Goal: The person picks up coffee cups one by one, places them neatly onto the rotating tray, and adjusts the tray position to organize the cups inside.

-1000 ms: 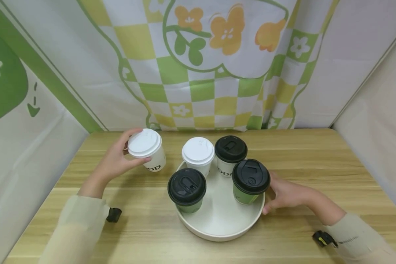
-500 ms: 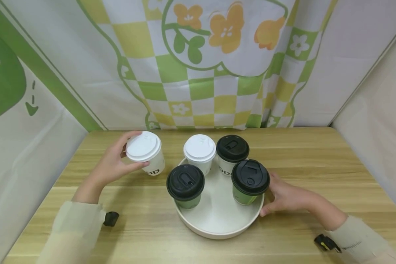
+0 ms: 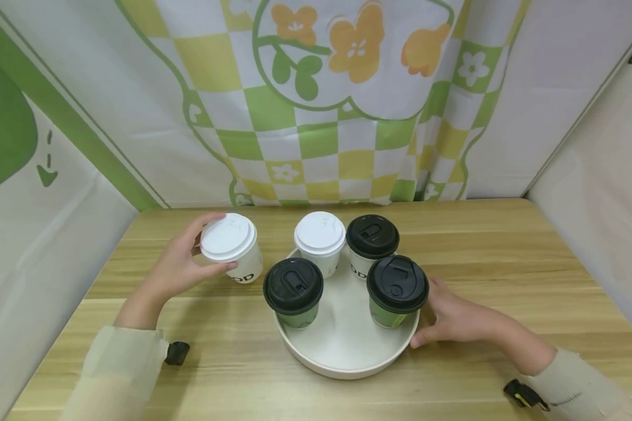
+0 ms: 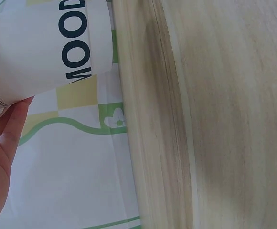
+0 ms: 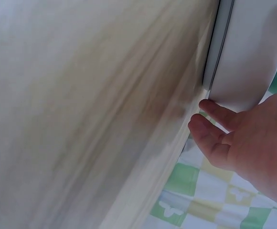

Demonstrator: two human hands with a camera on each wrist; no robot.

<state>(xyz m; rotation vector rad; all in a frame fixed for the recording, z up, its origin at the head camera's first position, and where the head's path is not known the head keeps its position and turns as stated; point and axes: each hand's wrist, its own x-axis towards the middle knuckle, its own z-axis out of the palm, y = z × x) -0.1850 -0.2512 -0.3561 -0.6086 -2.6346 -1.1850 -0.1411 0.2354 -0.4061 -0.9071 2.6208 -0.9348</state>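
My left hand [image 3: 181, 260] grips a white paper cup [image 3: 246, 266] with a white lid, thumb on its near side. In the left wrist view, a sliver of curtain shows between the base of the cup [image 4: 38, 50] and the table edge, so it is raised. My right hand [image 3: 458, 316] rests against the outer side of a round cream tray [image 3: 347, 371], thumb and fingers spread. Green cups with black lids stand on the tray at left [image 3: 297, 316] and right [image 3: 387, 313]. Behind them stand a white-lidded cup [image 3: 320, 237] and a black-lidded white cup [image 3: 363, 266].
The wooden table [image 3: 216, 362] runs back to a checked green, yellow and white curtain [image 3: 316, 140]. White fabric walls close in at the left [image 3: 58, 234] and right [image 3: 600, 175]. A black device [image 3: 524, 394] sits at my right wrist, another [image 3: 177, 353] at my left.
The tray has turned slightly clockwise with its cups, my right hand moving a little toward me along with it. The left hand's cup has come slightly lower and nearer.
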